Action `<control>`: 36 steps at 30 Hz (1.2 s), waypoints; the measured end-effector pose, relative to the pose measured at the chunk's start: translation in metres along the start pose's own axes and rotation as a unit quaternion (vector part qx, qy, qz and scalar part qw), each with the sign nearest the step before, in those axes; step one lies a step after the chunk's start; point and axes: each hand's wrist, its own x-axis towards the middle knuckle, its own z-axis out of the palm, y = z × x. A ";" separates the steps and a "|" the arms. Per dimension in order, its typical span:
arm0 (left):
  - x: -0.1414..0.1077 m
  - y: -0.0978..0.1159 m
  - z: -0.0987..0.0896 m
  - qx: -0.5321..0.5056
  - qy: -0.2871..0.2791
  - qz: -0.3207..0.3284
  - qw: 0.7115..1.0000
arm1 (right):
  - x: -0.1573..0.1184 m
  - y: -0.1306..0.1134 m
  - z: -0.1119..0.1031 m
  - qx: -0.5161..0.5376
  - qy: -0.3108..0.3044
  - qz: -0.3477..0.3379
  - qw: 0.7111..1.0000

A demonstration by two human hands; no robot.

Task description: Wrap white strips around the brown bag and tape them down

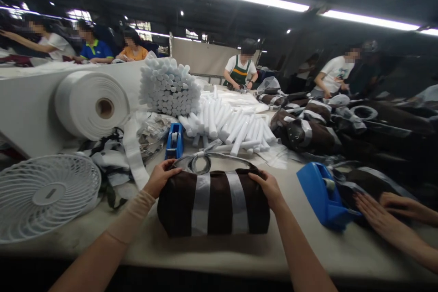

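Note:
A dark brown bag [220,203] with two pale vertical strips stands on the table in front of me. My left hand [162,177] grips its upper left corner, thumb on the near face. At the upper right corner my right hand [269,187] holds it the same way, fingers partly hidden behind. The bag's handle [236,160], wrapped in clear plastic, arches along the top, with a wrapped ring [201,163] beside it. Just behind the bag is a small blue tape dispenser [174,140].
White foam rods [236,125] lie loose beyond the bag, near a stacked bundle [171,86]. On the left are a white fan [49,194] and a large white roll [92,105]. A co-worker's hands [379,214] are by a larger blue tape dispenser [323,196]. Brown bags [310,134] pile behind.

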 end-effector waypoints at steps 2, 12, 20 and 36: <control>-0.012 0.003 -0.001 -0.061 -0.008 0.023 0.998 | -0.013 0.004 -0.011 0.038 0.014 -0.038 0.998; -0.030 0.028 0.008 -0.092 -0.048 0.078 0.992 | -0.062 -0.059 0.009 -0.243 0.042 -0.432 0.867; -0.042 0.039 0.005 0.115 0.005 0.294 0.949 | -0.052 -0.089 0.063 -0.468 -0.244 -0.295 0.796; 0.037 0.084 0.047 0.477 -0.325 0.364 0.730 | -0.054 -0.062 0.070 -0.445 -0.296 -0.284 0.796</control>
